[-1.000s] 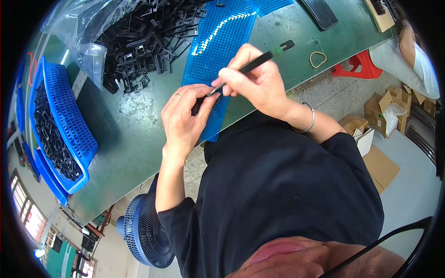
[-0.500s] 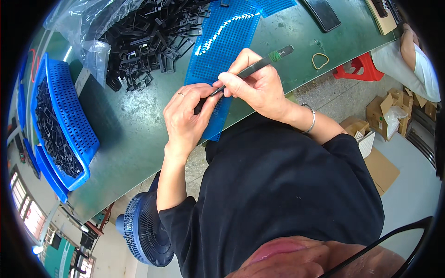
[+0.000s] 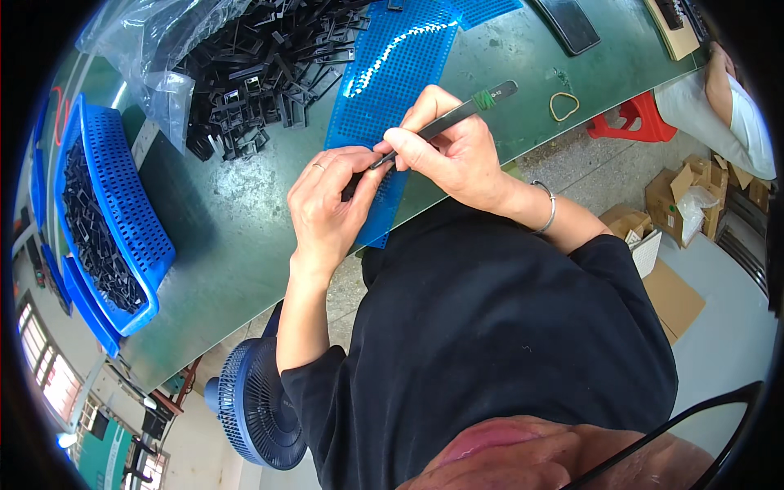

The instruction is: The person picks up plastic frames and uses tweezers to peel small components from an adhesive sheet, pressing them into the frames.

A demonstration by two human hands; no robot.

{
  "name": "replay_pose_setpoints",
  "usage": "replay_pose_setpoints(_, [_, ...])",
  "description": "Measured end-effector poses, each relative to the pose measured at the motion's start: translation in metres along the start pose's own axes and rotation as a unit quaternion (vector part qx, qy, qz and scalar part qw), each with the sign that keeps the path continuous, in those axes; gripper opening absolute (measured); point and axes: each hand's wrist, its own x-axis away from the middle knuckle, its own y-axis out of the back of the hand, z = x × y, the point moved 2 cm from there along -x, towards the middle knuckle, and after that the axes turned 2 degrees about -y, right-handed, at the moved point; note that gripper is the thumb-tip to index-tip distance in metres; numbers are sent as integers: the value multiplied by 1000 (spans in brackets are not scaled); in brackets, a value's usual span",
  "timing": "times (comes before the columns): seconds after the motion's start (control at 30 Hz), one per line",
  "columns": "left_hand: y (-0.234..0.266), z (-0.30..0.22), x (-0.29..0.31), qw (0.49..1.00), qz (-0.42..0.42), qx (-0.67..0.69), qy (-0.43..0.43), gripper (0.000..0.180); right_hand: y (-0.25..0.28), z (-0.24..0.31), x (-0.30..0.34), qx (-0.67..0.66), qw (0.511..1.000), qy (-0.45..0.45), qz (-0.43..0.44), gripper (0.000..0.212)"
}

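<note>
My right hand (image 3: 452, 153) is closed on black tweezers (image 3: 447, 121) with a green band wound round their upper end. Their tips point down and left to the fingertips of my left hand (image 3: 325, 196). That hand is closed too, pinching a small black plastic part (image 3: 351, 188) that my fingers mostly cover. Under both hands lies a blue perforated sheet (image 3: 359, 122), with a row of tiny shiny white pieces (image 3: 394, 51) along it. A heap of black plastic parts (image 3: 269, 61) is spread just beyond my left hand.
A clear plastic bag (image 3: 155, 57) touches the heap. On the left stands a blue basket (image 3: 135, 192) of small black parts. A phone (image 3: 569, 26) and a rubber band (image 3: 563, 107) lie at the far right. Another person's arm (image 3: 719, 86) and a red stool (image 3: 633, 121) are beyond the table (image 3: 245, 261).
</note>
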Motion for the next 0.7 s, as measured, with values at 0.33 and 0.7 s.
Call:
replay_pose_setpoints(0.33, [-2,-2,3,1000,-1,-9,-10,13,-3,-8,5,9,997,63,-52,15])
replay_pose_setpoints(0.7, [0,1,-2,999,13,-43,-24,12,0,6,-5,-104,993,29,-54,10])
